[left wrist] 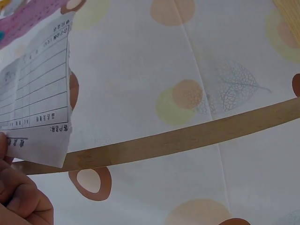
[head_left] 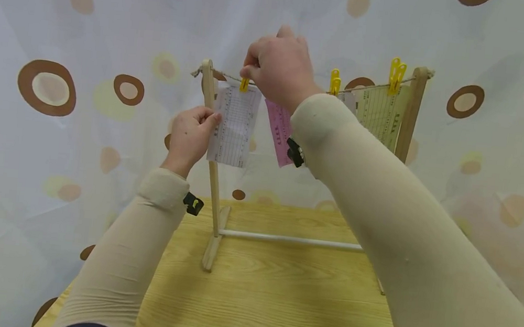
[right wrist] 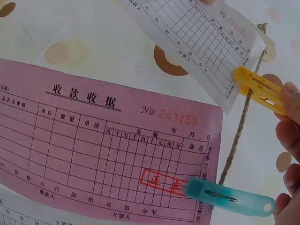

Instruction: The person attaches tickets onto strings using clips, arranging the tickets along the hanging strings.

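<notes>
A white printed receipt slip point(head_left: 233, 134) hangs at the left end of the twine point(right wrist: 241, 122). My left hand point(head_left: 189, 138) pinches its left edge between thumb and fingers. Up at the line, my right hand point(head_left: 282, 65) grips the handle end of a yellow clothespin point(right wrist: 262, 91), whose jaws overlap the slip's top edge and the twine. Beside it hangs a pink receipt slip point(right wrist: 112, 145), clipped by a teal clothespin point(right wrist: 229, 197) near the right fingertips. In the head view the right hand and forearm hide the teal clothespin and part of the pink slip.
Wooden posts point(head_left: 213, 195) and a white crossbar point(head_left: 288, 239) form the stand on a wood-grain table point(head_left: 268, 296). Farther right, a yellowish slip point(head_left: 380, 117) hangs near the right post point(head_left: 411, 114) under yellow clothespins point(head_left: 395, 76). A patterned curtain point(head_left: 114, 23) stands behind.
</notes>
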`<state>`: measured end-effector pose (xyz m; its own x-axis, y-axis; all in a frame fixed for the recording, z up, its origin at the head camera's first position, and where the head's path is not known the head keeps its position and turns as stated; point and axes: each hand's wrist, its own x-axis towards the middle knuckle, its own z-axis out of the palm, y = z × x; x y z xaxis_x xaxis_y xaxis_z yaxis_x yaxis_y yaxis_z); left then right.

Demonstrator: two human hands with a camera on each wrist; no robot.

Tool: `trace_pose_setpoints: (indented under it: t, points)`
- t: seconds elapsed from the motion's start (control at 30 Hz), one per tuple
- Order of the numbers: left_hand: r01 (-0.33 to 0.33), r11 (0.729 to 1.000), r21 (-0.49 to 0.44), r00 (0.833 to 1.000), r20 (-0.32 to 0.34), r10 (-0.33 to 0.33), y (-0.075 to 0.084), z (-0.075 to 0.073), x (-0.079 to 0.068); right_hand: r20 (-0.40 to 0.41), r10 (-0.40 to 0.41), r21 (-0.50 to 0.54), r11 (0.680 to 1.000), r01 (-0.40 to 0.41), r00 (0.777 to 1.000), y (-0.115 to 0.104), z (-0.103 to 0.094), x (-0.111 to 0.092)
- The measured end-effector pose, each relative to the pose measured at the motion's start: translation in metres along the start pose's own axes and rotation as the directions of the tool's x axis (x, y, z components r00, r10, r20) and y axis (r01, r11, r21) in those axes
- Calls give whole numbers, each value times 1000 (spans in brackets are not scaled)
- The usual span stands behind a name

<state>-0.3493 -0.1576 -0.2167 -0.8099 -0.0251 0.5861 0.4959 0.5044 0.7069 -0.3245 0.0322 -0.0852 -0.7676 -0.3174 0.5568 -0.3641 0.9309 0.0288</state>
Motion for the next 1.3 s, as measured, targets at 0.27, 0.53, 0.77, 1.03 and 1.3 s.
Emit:
trace_pose_setpoints:
  t: [0.27,0.53,0.77,1.03,1.3]
  points:
    - [21,999,-37,999,25,-20,0,5,-2,4,-5,-15,1000,5,1000,6,1,-3]
    - [9,998,-61,1000,17,-8,-3,6,-4,61,-51,-119,991,58,997,9,3,-4]
    - [-1,999,-53,1000,4,1,-4,2,-4,63,-111,-189,975,121,992,9,4,-7]
    - [-89,996,-8,996,24,89,-9,-3,-11,-43,-177,-163,972,168,983,19,-4,-27]
    - [-174,981,90,985,9,174,-21,-6,-23,-137,-302,-161,947,279,943,32,-12,-61]
